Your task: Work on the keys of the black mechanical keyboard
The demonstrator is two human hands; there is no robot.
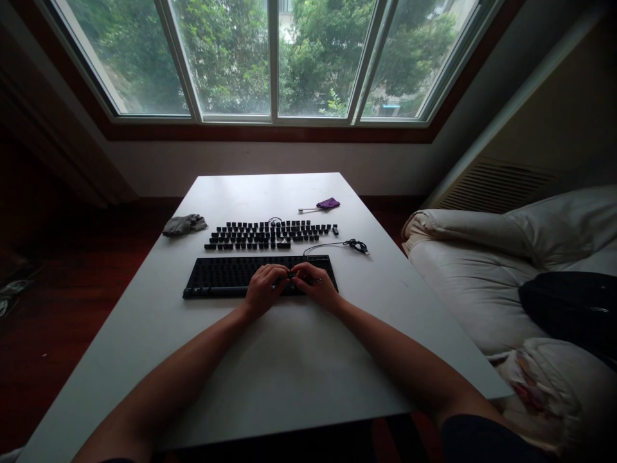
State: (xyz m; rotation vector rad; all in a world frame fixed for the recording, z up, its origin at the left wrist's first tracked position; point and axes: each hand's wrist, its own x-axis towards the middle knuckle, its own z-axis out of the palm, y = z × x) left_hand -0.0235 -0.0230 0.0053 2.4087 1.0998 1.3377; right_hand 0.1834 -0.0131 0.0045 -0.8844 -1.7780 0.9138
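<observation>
A black keyboard lies on the white table, its longer side towards me. My left hand and my right hand rest over its right part, with the fingertips brought together. Both hands have curled, closed fingers; something small and dark shows at the fingertips, too small to name. Behind the keyboard, several rows of loose black keycaps are laid out. A few keys along the keyboard's near left edge look capped, while most of the upper area looks dark and flat.
A grey cloth sits at the table's left edge. A purple pouch with a thin stick lies at the back right. The keyboard's bundled cable is nearer. Right of the white table stands a pale sofa.
</observation>
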